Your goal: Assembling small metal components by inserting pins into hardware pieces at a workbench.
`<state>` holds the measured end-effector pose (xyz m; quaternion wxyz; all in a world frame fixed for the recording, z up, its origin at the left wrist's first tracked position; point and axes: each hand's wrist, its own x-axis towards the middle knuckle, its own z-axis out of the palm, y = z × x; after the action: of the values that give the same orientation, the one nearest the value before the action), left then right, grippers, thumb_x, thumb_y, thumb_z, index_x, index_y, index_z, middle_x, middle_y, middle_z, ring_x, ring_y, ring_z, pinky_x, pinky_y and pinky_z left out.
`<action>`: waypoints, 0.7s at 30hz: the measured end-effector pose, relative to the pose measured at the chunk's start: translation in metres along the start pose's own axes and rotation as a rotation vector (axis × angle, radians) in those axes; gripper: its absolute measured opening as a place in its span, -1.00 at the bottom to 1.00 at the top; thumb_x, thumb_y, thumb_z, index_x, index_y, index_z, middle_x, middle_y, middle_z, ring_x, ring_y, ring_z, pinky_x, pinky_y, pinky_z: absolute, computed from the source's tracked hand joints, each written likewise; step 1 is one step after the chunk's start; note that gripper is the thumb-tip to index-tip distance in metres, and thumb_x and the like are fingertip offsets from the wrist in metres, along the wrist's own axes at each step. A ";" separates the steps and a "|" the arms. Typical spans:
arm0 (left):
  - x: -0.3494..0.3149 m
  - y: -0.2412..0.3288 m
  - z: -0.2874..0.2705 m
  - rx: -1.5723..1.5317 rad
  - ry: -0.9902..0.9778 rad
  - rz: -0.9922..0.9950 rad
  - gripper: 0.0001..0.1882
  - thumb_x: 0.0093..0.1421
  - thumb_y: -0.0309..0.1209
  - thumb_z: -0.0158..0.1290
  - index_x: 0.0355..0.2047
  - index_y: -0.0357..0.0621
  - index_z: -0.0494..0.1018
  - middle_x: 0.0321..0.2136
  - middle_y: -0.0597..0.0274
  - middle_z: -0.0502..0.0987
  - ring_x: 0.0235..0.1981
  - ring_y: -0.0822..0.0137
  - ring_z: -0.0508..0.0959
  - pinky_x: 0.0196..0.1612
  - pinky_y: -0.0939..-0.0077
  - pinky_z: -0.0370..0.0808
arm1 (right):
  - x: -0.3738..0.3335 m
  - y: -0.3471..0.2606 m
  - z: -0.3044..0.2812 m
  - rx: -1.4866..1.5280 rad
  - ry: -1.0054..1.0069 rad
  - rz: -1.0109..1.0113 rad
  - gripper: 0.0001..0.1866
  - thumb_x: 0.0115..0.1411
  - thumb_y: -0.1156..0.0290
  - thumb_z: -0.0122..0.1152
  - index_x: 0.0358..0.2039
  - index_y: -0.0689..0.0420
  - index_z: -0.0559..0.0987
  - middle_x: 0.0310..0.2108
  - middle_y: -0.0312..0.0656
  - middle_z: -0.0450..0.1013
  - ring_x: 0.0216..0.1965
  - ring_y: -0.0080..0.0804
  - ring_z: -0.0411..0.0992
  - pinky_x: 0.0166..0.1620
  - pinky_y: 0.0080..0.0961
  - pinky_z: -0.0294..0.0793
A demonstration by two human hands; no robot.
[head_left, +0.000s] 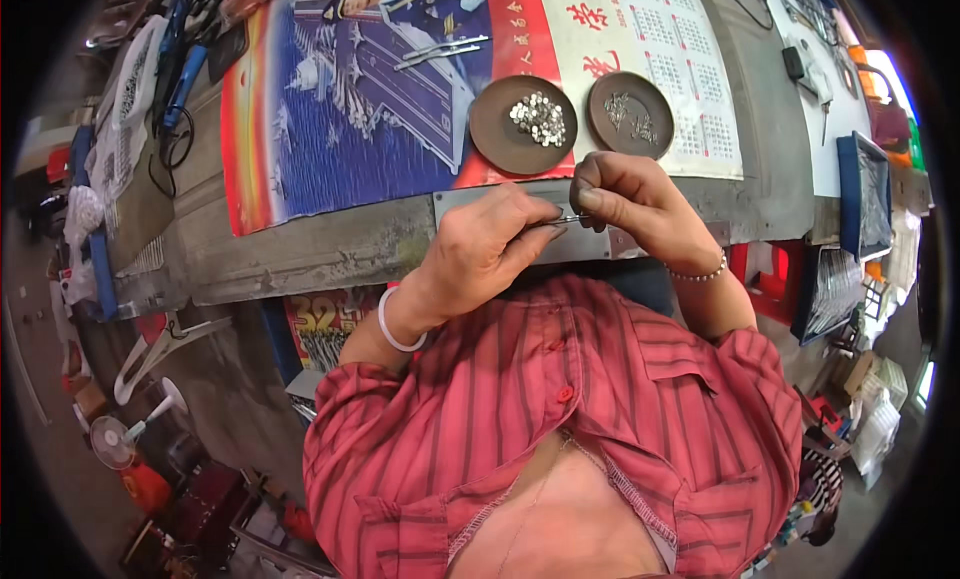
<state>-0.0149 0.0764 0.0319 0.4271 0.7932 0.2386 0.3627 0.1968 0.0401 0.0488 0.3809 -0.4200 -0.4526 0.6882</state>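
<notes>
My left hand (485,241), with a white bangle at the wrist, pinches a thin silvery metal piece (568,220) between thumb and forefinger. Its other end meets the bent, closed fingertips of my right hand (635,201), which wears a beaded bracelet. Whatever small part sits in those right fingertips is hidden. Both hands are above the bench's near edge. Just beyond them, a round brown dish (490,139) holds a pile of small shiny metal pieces (538,119). A smaller brown dish (603,92) to its right holds fine, thin metal bits (640,127).
A calendar poster (340,149) covers part of the grey bench (300,264). Slim metal tools (440,52) lie on it. At far left are a blue-handled tool (186,79) with a black cord and a white tray (130,84). Blue bins (848,194) stand at right.
</notes>
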 end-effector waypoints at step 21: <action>-0.008 0.000 -0.003 0.014 -0.209 0.075 -0.83 -0.02 -0.55 0.18 -0.43 -0.22 0.40 -0.55 0.14 0.42 -0.54 0.16 0.49 -0.50 0.36 0.43 | 0.016 -0.020 -0.008 -0.557 -0.404 -0.049 -0.76 0.15 0.36 0.18 -0.48 0.27 0.42 -0.56 -0.16 0.33 -0.52 -0.29 0.33 -0.42 -0.44 0.29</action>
<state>-0.0216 0.0723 0.0304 0.4302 0.8380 0.1652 0.2923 0.2011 0.0631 0.0622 0.1707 -0.3522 -0.6993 0.5982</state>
